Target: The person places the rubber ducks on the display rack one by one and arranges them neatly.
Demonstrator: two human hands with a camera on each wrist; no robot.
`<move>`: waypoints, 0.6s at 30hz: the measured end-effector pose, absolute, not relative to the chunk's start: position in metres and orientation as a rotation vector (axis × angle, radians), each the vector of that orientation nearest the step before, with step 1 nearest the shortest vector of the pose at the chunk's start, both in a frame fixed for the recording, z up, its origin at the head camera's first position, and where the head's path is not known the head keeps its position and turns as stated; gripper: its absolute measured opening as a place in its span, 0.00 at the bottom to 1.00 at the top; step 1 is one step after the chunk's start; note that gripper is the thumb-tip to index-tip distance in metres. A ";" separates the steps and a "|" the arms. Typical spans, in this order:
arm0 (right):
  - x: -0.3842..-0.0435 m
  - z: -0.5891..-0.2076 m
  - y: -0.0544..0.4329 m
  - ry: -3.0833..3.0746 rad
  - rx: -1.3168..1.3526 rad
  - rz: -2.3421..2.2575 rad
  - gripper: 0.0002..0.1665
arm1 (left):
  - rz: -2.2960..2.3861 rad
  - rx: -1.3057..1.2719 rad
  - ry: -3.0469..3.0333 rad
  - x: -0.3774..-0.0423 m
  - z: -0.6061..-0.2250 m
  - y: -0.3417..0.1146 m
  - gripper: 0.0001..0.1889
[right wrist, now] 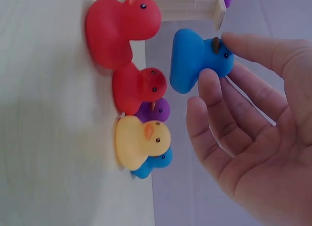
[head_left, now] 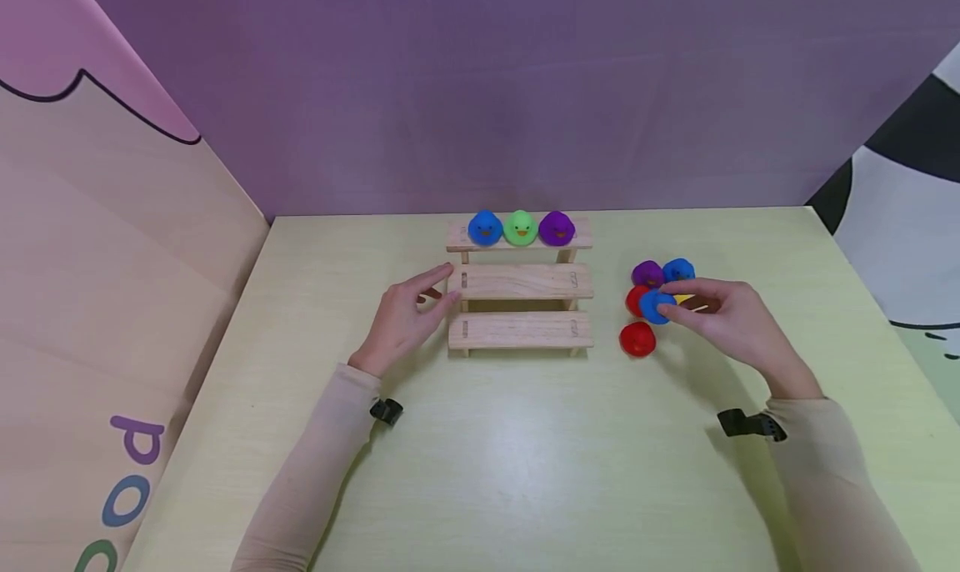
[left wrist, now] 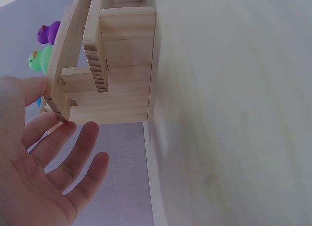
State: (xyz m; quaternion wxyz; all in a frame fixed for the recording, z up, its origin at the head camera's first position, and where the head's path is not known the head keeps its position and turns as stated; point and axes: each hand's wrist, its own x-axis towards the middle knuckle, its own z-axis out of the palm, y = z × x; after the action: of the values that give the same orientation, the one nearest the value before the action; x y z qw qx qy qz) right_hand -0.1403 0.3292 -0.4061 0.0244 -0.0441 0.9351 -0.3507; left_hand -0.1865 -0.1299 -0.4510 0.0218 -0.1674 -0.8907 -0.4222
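A three-tier wooden stand [head_left: 525,330] is at the far middle of the table. My left hand [head_left: 405,318] pinches the left end of its middle plank between thumb and forefinger; the other fingers spread loosely in the left wrist view. Over on the right, my right hand [head_left: 731,326] holds a blue rubber duck [right wrist: 186,60] by its head with thumb and fingertips, off the table. On the top plank sit three ducks in a row: blue [head_left: 485,228], green [head_left: 520,228] and purple [head_left: 557,228].
Below the held duck stand a red duck [head_left: 637,339], another red duck [right wrist: 139,89], a yellow duck [right wrist: 131,143], a purple duck [head_left: 648,273] and a second blue duck [head_left: 678,269]. A purple wall panel [head_left: 525,97] rises behind the table [head_left: 510,472].
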 end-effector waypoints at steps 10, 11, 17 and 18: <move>-0.144 -0.403 0.316 2.870 -0.159 -1.145 0.27 | -1.293 -0.523 -2.755 -0.187 -0.452 -0.130 0.28; -0.145 -0.402 0.315 2.869 -0.160 -1.145 0.28 | -1.291 -0.522 -2.755 -0.187 -0.452 -0.130 0.28; -0.148 -0.400 0.307 2.870 -0.168 -1.163 0.29 | -1.286 -0.524 -2.752 -0.187 -0.452 -0.130 0.28; -0.149 -0.399 0.306 2.871 -0.170 -1.169 0.28 | -1.286 -0.526 -2.751 -0.187 -0.452 -0.130 0.28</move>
State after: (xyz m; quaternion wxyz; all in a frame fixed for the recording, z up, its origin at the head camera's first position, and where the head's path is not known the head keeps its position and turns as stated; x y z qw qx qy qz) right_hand -0.1487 0.3058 -0.3992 0.0183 -0.0547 0.9247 -0.3764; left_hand -0.1871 -0.1299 -0.4522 0.0301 -0.1706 -0.8922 -0.4170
